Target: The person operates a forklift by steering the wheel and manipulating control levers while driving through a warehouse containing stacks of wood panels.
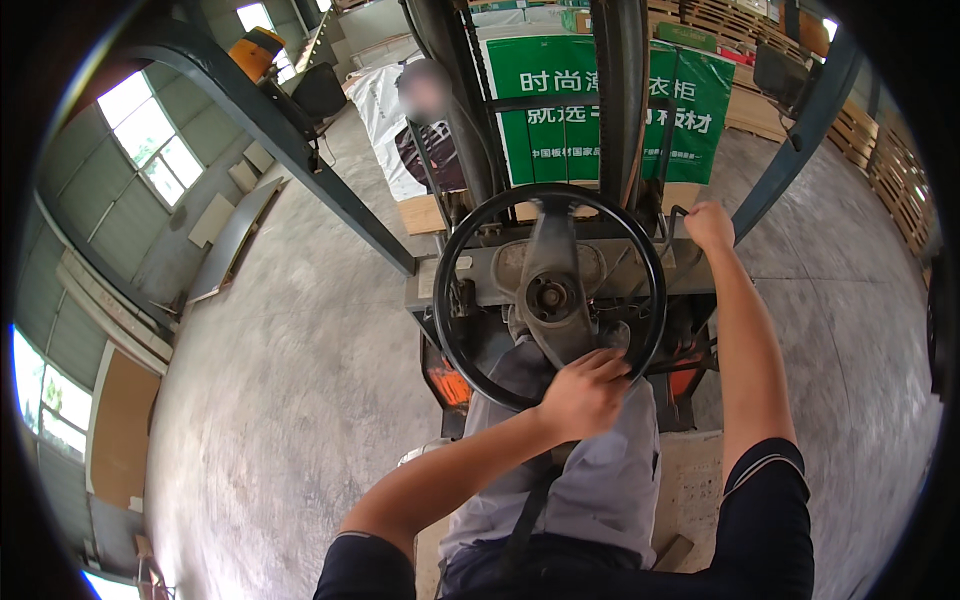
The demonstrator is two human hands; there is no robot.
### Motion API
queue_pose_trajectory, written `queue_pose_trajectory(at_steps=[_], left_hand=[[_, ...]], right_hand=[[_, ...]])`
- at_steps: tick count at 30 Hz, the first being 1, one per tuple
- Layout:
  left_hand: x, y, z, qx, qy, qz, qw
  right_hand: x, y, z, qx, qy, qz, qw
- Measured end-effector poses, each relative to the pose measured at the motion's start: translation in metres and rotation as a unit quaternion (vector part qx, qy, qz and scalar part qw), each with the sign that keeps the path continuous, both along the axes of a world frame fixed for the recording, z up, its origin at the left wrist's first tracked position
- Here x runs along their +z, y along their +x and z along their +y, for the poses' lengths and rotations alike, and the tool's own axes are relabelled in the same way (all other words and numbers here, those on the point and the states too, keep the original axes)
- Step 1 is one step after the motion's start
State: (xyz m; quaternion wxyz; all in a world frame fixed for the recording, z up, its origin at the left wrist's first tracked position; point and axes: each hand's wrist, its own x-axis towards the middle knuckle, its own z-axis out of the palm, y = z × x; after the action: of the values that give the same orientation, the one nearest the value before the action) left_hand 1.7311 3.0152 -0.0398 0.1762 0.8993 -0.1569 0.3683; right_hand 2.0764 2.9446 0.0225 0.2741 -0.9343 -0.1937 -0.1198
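I am seated at the black steering wheel (447,285) of a forklift. My left hand (585,393) reaches across to the lower right of the wheel, its fingers closed over the rim. At the wheel's upper right, my right hand (710,226) is closed on the top of a thin bent control lever (674,218). Its fingertips are partly hidden. Ahead stands the dark mast (622,110), and beyond it a board stack covered with a green printed sheet (540,80) and white wrapping (376,125).
A person (430,150) stands ahead, left of the mast, close to the wrapped stack. Slanting cab posts (330,195) flank me on both sides. Along the left wall are a dark flat panel (235,240) and a brown board (122,425). Wooden pallets (895,180) are piled at the far right.
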Motion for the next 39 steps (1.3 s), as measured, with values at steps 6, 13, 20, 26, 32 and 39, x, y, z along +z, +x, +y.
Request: queue_pose_trajectory(at_steps=[6, 13, 20, 26, 32, 39], left_hand=[[0.047, 0.147, 0.033, 0.044, 0.048, 0.084, 0.994], [0.12, 0.22, 0.18, 0.289, -0.076, 0.078, 0.951], [0.116, 0.194, 0.288, 0.368, -0.098, 0.01, 0.925], [0.104, 0.185, 0.315, 0.372, -0.116, -0.034, 0.92], [0.108, 0.192, 0.319, 0.36, -0.104, -0.072, 0.924], [0.104, 0.188, 0.318, 0.38, -0.115, -0.056, 0.916]], right_hand=[[0.01, 0.062, 0.056, -0.03, 0.003, 0.042, 0.999], [0.017, 0.101, 0.093, 0.014, -0.022, 0.04, 0.999], [0.015, 0.151, 0.126, 0.002, 0.009, 0.058, 0.998], [0.022, 0.169, 0.148, 0.013, 0.002, 0.068, 0.998], [0.024, 0.187, 0.151, 0.021, -0.01, 0.055, 0.998], [0.006, 0.187, 0.114, 0.053, -0.033, 0.088, 0.994]])
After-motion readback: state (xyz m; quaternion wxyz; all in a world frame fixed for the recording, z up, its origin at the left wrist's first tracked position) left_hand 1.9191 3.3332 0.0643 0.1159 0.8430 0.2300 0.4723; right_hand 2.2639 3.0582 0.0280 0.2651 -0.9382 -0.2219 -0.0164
